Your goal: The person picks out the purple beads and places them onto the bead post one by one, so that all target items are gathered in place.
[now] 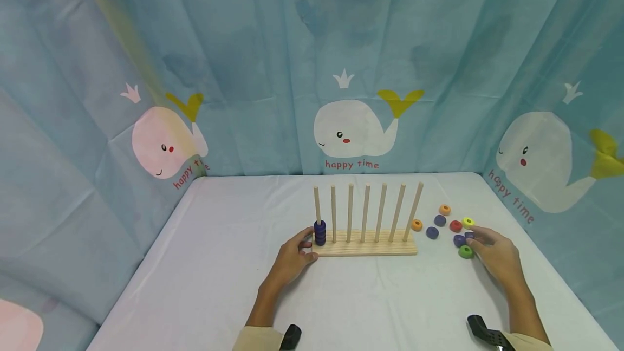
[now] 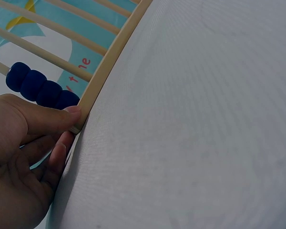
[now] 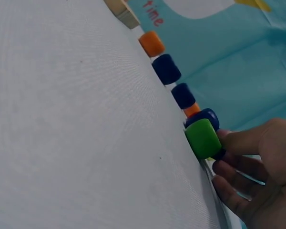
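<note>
A pale wooden stand [image 1: 365, 251] with a row of upright pegs lies across the table. Several dark blue beads [image 1: 319, 233] are stacked on its leftmost peg, also visible as blue beads [image 2: 38, 87] in the left wrist view. My left hand [image 1: 291, 259] grips the left end of the base, thumb at the front corner. At the right, my right hand [image 1: 498, 256] has its thumb and fingers around a dark blue bead [image 1: 469, 235], mostly hidden in the right wrist view behind a green bead [image 3: 203, 139]. Another blue bead [image 1: 459, 241] lies right beside it.
Loose beads lie right of the stand: an orange bead [image 1: 416, 225], another orange bead [image 1: 444, 209], blue beads [image 1: 432, 233], a red bead [image 1: 455, 226] and a yellow bead [image 1: 468, 222]. A whale-printed curtain [image 1: 273, 123] hangs behind the white table [image 1: 219, 242].
</note>
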